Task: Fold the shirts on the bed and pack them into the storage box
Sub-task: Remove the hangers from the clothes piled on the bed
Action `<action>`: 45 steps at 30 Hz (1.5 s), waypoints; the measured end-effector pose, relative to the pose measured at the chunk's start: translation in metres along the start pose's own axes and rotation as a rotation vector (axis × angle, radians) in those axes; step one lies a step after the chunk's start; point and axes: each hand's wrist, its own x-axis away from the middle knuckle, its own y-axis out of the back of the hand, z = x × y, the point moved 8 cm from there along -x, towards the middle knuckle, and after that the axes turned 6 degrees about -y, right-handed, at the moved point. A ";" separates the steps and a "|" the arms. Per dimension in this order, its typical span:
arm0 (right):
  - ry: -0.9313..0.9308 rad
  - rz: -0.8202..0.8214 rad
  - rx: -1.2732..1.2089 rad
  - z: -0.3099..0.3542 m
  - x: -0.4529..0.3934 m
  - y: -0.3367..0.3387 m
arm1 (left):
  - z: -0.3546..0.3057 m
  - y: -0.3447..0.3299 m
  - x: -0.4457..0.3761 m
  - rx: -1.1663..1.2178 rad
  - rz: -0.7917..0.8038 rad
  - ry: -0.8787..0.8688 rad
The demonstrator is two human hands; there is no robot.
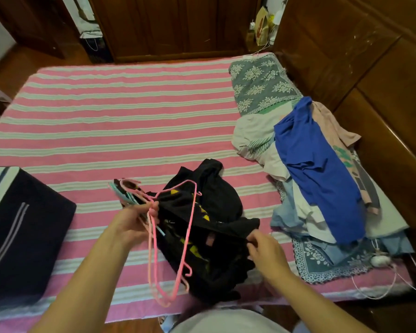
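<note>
A black shirt with yellow print (211, 212) lies bunched on the pink striped bed (111, 116) near its front edge. My left hand (132, 222) grips a bundle of hangers, pink ones (171, 239) hanging down over the shirt and pale blue ones sticking out to the left. My right hand (264, 248) pinches the shirt's edge at its right side. A pile of shirts (317, 169), with a blue one on top, lies at the right of the bed. The dark storage box (22, 227) stands at the left.
A grey floral pillow (259, 85) lies at the far right of the bed. A wooden headboard (370, 92) lines the right side and a wooden wardrobe (173, 27) stands beyond the bed. A white cable and small device (380, 260) lie by the clothes pile.
</note>
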 end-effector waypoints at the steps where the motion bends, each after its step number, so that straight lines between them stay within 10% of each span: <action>1: -0.045 0.031 0.000 0.002 -0.013 -0.009 | -0.003 0.003 0.006 -0.084 0.031 0.011; 7: -0.225 0.248 0.038 0.013 -0.067 -0.065 | -0.028 0.042 0.051 -0.303 0.196 -0.016; 15: -0.371 -0.057 -0.212 0.020 -0.147 0.050 | -0.058 0.092 0.074 -0.279 0.051 -0.136; 25: 0.333 -0.977 -0.229 0.154 0.020 0.296 | -0.004 -0.028 -0.061 0.019 -0.113 -0.183; 30: 0.341 -1.187 -0.746 0.114 0.104 0.417 | 0.021 -0.110 -0.092 -0.001 -0.083 -0.164; 39: 0.654 -1.145 -1.047 0.108 0.110 0.538 | 0.043 -0.194 -0.073 -0.055 -0.114 -0.200; 45: 0.455 -0.876 -0.989 0.095 -0.061 0.571 | 0.055 -0.191 -0.034 0.010 -0.122 -0.245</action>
